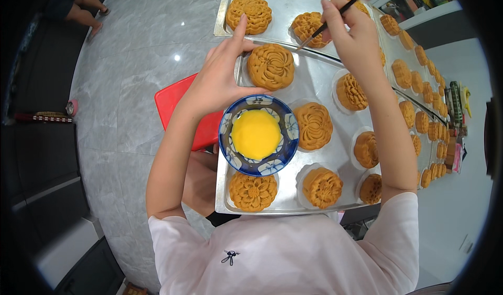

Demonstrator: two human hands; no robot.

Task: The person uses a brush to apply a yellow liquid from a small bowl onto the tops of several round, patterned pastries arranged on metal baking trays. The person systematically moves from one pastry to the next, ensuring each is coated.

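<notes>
Up top, a thin brush [335, 18], pinched in the right hand [356, 38], fingers [331, 13] closed tight round the dark handle. Long axis slanting from upper right down to lower left, bristle tip resting on or just above a round moulded cake [310, 29] on the far tray [285, 7]; contact too fine to tell. Cake directly below and left of the fingertips, so right hand plainly the nearer one.

Left hand [222, 80] spread flat beside the near tray [314, 80], index finger stretched up along its rim, thumb curving toward a blue-and-white patterned bowl [259, 135]; loosely open, gripping nothing, only touching or steadying the tray edge and bowl rim. Bowl full of smooth yellow liquid, sitting on the near tray between a flower-patterned cake [271, 66] above and another cake [253, 191] below. More cakes to the right in pale paper cups, one [313, 125] just beside the bowl, others near the tray's right edge and front corner.

Further trays of cakes running off to the upper right in a curving row. Red flat board [175, 104] under the left forearm, lying on the grey marbled counter [136, 59]. Pale pink shirt across the bottom of the view. Another person's feet at the far upper left, well apart. Dark cabinets at left; clutter of small tools along the right rim, too small to make out.
</notes>
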